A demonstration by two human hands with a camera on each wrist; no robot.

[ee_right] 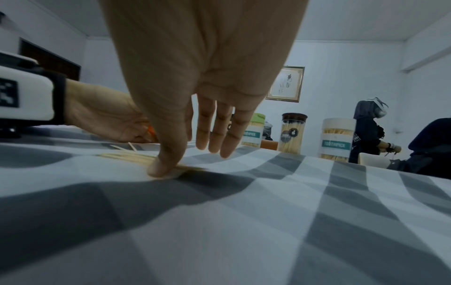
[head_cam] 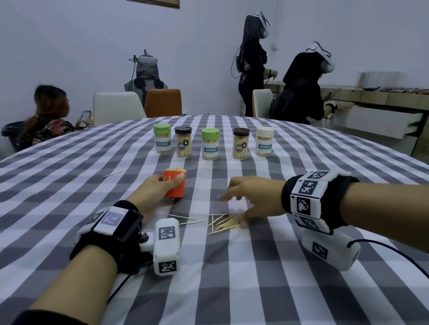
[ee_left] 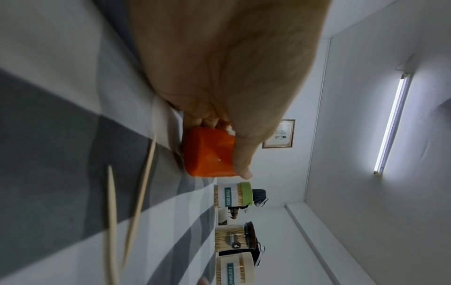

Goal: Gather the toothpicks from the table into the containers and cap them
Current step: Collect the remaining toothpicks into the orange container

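Picking up toothpicks
The left hand point(head_cam: 154, 189) holds the orange cup point(head_cam: 175, 188). The right hand point(head_cam: 254, 195), fingers straight, presses its thumb on the toothpick pile point(head_cam: 224, 222).

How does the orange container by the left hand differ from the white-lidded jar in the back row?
The orange plastic container is uncapped, toothpick tips showing; the white-lidded clear jar is capped. The orange one is opaque and gripped by the left hand; the jar is see-through, labelled TOOTHPICK, untouched. Both stand upright holding toothpicks.

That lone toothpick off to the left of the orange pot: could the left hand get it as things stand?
Probably not yet: the left hand grips the orange pot. Nothing lies between it and the lone toothpick.
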